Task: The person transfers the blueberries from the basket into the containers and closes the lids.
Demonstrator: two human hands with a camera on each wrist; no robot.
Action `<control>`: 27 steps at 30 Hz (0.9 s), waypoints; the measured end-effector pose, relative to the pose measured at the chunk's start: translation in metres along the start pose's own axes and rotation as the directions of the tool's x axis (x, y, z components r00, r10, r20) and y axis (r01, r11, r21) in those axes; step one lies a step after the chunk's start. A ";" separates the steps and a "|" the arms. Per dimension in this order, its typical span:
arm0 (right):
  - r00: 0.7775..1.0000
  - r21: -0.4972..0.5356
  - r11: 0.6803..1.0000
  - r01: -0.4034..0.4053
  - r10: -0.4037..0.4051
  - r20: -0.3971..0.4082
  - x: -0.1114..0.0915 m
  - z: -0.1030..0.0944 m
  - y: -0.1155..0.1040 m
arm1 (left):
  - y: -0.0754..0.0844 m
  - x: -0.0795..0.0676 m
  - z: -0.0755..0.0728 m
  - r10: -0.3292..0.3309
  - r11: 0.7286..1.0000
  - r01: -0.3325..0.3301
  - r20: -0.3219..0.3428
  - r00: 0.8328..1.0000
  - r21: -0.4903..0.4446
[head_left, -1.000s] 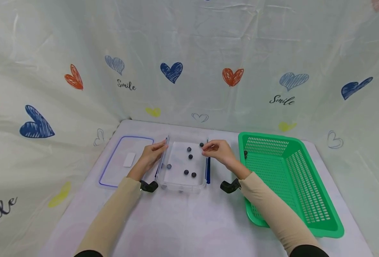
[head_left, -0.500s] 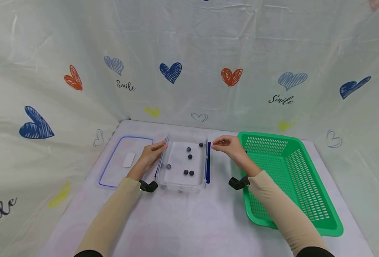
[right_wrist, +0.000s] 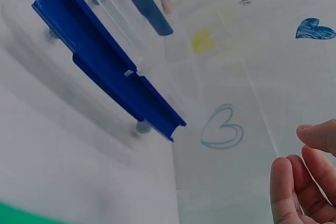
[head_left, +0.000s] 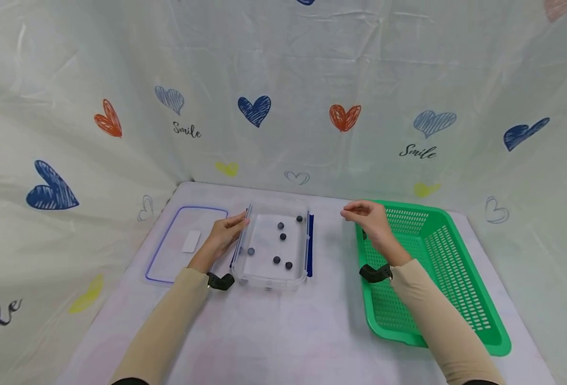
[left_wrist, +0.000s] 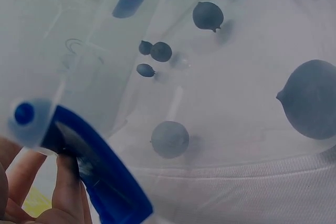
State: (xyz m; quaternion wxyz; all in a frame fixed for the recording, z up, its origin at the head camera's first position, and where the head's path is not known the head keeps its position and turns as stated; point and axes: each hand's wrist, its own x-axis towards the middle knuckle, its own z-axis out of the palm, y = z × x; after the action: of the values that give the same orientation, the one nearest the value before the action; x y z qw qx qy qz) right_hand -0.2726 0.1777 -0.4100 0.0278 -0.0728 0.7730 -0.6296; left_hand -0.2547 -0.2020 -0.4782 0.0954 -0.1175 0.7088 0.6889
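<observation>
My left hand (head_left: 225,231) grips the left side of a clear plastic box (head_left: 273,282), its fingers behind a blue latch (left_wrist: 100,166) in the left wrist view. Several small dark balls (head_left: 282,237) lie apart inside the box; seen through its wall, some have little pointed tips. My right hand (head_left: 372,222) is raised over the left rim of a green basket (head_left: 449,230). Its fingers are loosely bent with nothing between them, and the thumb stands apart from the fingertips (right_wrist: 282,169) in the right wrist view.
A clear lid (head_left: 170,246) with a blue edge lies left of the box, with a white rectangle (head_left: 192,241) on it. The box's right latch (head_left: 310,246) hangs down. A dark ball (head_left: 364,234) shows at the basket's left side. A curtain (head_left: 293,69) with printed hearts stands behind the table.
My right hand has moved right, from over the box's right rim to the basket's left rim. A ball near the box's front shifted slightly. The left hand stays on the box.
</observation>
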 end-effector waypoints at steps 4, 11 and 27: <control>0.999 0.017 1.000 0.004 -0.004 -0.031 -0.003 -0.013 0.005 | -0.001 0.000 -0.001 0.003 1.000 -0.003 -0.002 1.000 -0.005; 0.994 -0.051 0.998 -0.036 0.030 -0.109 -0.011 -0.033 0.016 | -0.002 -0.001 -0.001 0.001 1.000 -0.001 0.004 1.000 -0.016; 0.978 -0.232 0.965 -0.118 0.073 -0.197 -0.011 -0.051 0.047 | 0.001 -0.003 -0.001 0.004 1.000 -0.004 0.012 1.000 -0.003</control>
State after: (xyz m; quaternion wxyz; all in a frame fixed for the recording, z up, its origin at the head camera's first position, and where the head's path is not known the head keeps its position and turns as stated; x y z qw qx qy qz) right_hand -0.2722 0.2377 -0.4459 -0.0233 0.0211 0.8460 -0.5322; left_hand -0.2523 -0.2025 -0.4769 0.0981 -0.1119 0.7075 0.6909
